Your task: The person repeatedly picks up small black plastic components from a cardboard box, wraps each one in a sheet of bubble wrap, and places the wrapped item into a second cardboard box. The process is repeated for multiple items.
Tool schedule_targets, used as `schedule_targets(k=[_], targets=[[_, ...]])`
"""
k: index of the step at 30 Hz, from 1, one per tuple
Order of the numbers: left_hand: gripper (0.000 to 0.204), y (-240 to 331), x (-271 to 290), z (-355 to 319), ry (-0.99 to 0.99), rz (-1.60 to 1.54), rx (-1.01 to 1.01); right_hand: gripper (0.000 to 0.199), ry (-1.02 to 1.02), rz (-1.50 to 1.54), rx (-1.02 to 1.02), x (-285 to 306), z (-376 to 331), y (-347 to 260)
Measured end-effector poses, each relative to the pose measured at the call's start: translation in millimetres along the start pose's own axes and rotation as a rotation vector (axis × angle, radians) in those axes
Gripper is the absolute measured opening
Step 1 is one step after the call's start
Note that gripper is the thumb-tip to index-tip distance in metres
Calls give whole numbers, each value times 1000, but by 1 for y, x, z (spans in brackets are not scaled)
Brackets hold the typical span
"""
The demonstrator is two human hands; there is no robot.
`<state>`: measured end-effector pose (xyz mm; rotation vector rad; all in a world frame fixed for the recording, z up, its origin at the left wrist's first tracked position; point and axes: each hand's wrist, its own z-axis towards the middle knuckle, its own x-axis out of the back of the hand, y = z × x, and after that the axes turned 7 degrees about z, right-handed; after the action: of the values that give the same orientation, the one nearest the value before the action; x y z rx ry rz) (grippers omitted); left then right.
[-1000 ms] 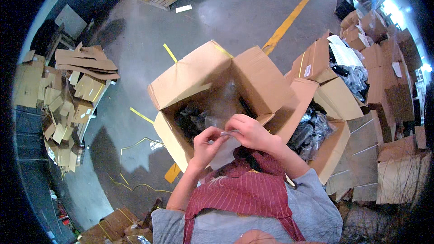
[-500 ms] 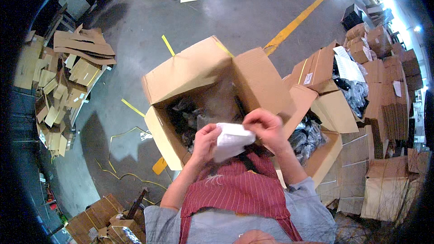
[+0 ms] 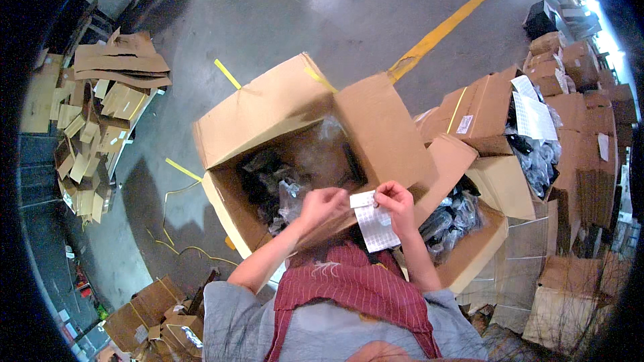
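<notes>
A white sheet printed in a grid, apparently a label sheet (image 3: 376, 229), hangs from my right hand (image 3: 397, 206). Thumb and fingers pinch its top, where a strip is folded over. My left hand (image 3: 324, 205) is just left of the sheet and apart from it, fingertips pressed together and slightly blurred. Whether a small piece sits between them is too unclear to see. Below both hands stands an open cardboard box (image 3: 396, 135), its flaps spread out. Dark items in clear plastic bags (image 3: 285, 191) lie inside along its left part.
To the right, another open carton (image 3: 486, 245) holds bagged items (image 3: 451, 218); behind it a taped box (image 3: 473, 110) carries more bags and a printed sheet (image 3: 534, 117). Flattened cardboard (image 3: 124, 60) is heaped at the left. Yellow strapping (image 3: 191, 251) lies on the floor.
The bunched white sheet now hangs unfolded from my right hand. My left hand has let go of it and moved right and slightly down. The view has shifted slightly.
</notes>
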<state>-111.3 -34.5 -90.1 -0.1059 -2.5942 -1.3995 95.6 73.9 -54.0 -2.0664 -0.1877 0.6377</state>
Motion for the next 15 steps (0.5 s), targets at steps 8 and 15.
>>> schedule_targets(k=[8, 15], targets=[[38, -80, -37, 156, -2, 1041, -442, 13, -44, 37, -18, -4, -4, -28], [40, -171, -84, 219, 194, 987, -690, 14, -1, 78, -49, -4, -27, -40]])
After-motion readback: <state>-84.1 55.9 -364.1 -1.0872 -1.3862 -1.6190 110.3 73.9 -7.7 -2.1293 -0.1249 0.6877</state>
